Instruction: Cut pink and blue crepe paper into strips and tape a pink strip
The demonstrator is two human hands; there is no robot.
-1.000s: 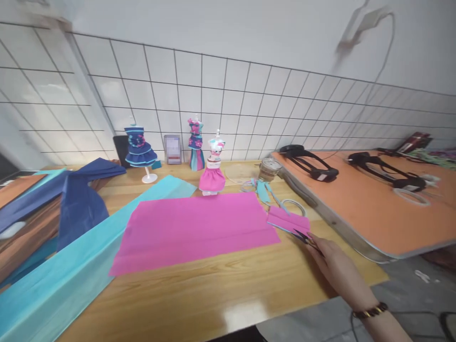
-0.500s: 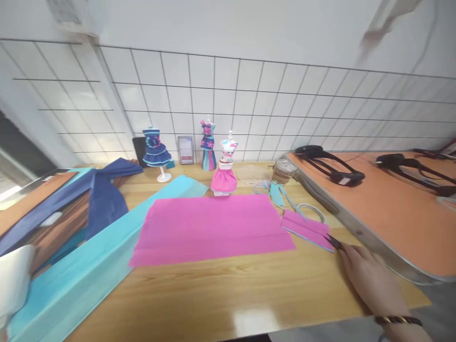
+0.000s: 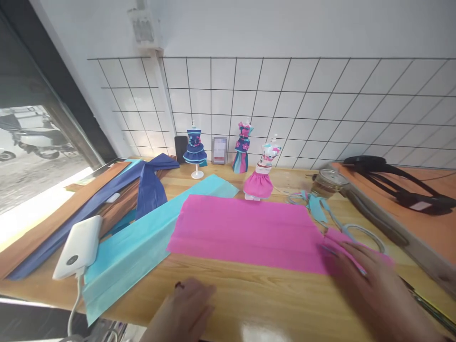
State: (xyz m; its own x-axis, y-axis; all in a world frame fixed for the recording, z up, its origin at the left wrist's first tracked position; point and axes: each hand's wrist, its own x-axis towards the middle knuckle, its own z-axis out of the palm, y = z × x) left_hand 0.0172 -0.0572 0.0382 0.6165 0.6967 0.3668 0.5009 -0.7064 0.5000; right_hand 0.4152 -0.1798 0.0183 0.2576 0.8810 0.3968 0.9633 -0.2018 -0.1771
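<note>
Crowded right side invites snags

The right hand lies over the small pink piece, at the right end of the big pink sheet; blur hides whether its grip is clamped on the piece or only resting there. The left hand is at the near side of the table, fingers loosely apart with nothing in them, well short of the big pink sheet.

The likeliest trouble is drag: the two pinks meet or overlap beside the right fingers, so a careless slide could ruck the larger one, since the left hand does not pin it. The blue trim and the pale ring lie just beyond the small pink piece and might catch on it. The jar stands close by; a tug on the tangle could jolt it. The dark tool, partly hidden by the right hand, could nick skin or fabric if sharp. The pink-skirted stand, at the far edge, might topple if knocked by shifting fabric.
</note>
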